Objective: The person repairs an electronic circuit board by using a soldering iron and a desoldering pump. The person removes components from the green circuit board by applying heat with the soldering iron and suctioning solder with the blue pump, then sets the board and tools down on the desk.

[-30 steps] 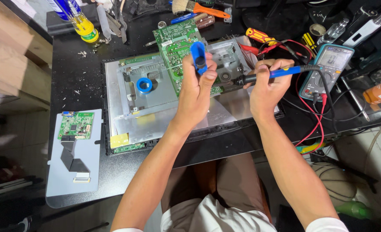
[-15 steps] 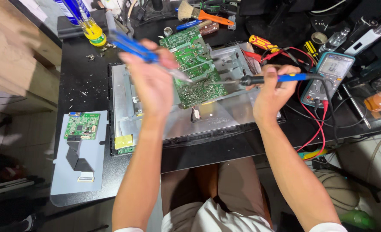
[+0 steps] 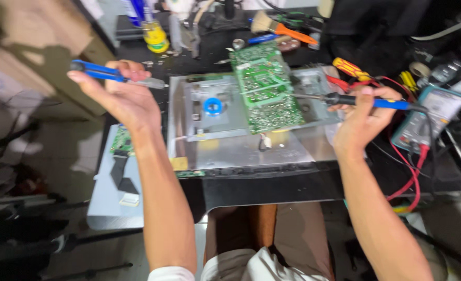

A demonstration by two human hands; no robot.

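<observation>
Cluttered black workbench (image 3: 137, 62). Left hand (image 3: 117, 93) clamps blue-handled desoldering pump (image 3: 113, 74) aloft; right hand (image 3: 358, 117) grips blue-handled soldering iron (image 3: 366, 100), tip over green circuit board (image 3: 264, 88). Risk: blurred, unsteady motion lets iron scorch board.

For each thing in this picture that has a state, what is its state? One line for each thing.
left hand: raised left of the panel, gripping the blue tool.
blue tool: held level, tip pointing right.
right hand: gripping the soldering iron.
soldering iron: held level, tip near the green board's right edge.
green board: lying on the metal panel.
metal panel: flat on the bench.
multimeter: red leads attached.
</observation>
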